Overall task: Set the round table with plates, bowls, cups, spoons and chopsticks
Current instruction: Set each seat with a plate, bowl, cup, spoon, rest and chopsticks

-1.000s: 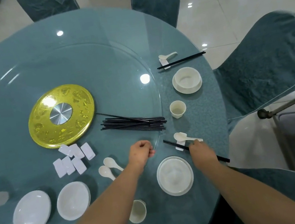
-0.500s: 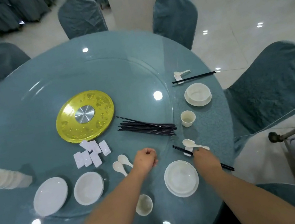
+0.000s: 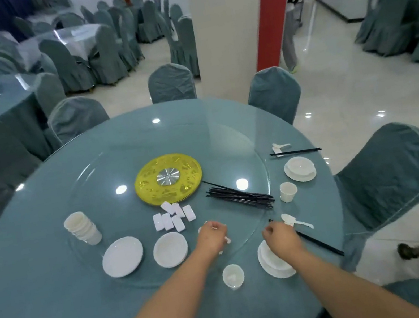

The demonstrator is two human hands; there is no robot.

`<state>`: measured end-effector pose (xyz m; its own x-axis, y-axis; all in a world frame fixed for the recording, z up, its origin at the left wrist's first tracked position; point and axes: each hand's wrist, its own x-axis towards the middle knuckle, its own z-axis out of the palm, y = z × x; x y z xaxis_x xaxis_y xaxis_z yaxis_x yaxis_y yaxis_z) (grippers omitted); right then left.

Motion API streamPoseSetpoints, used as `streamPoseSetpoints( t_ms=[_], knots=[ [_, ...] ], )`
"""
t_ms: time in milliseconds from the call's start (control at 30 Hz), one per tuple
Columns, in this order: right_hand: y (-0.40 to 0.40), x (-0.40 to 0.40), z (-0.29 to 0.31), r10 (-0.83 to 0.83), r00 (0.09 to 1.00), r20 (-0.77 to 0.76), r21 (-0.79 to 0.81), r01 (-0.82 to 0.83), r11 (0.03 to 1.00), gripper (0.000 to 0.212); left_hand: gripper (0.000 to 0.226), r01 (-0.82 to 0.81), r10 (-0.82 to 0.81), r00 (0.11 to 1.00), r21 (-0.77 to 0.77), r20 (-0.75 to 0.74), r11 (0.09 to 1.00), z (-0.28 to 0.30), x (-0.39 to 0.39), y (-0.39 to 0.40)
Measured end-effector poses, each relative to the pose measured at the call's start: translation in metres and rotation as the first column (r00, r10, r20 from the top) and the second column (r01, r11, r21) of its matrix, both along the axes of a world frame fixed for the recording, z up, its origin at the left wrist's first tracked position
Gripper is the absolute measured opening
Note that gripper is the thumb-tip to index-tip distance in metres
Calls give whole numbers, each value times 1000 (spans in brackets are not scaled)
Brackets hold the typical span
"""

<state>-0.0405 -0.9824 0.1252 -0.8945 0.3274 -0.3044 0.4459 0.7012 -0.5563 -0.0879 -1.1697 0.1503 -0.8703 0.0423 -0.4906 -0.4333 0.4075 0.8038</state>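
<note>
Your left hand (image 3: 214, 235) has slid left onto the two loose spoons (image 3: 226, 239), fingers curled around them; your right hand (image 3: 279, 236) has drawn back from the placed spoon (image 3: 292, 220) and chopsticks (image 3: 320, 243), curled and holding nothing, above the plate and bowl (image 3: 273, 265). Spare chopsticks (image 3: 240, 196) lie on the counter (image 3: 61, 311).

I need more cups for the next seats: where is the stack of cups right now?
In the head view, the stack of white cups lies tilted on the left of the glass turntable, just beyond the white plate and left of the white chopstick rests.
</note>
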Motion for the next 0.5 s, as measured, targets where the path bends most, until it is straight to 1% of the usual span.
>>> streamPoseSetpoints(
  t_ms=[100,200,400,500],
  knots=[
    [-35,22,8,-67,997,-34,-121,62,991,32,9,-9,8,1000,36,11,999,7,29,-32],
    [-66,39,15,-112,994,-16,-262,104,959,24,9,-17,16,1000,84,13,996,11,56,-58],
    [-128,81,24,-79,996,-33,-437,57,898,18,12,-86,88,996,108,-9,990,27,114,-112],
    [-156,98,22,-41,998,-38,-477,18,879,18,10,-152,153,988,129,1,980,34,142,-136]
  ],
)
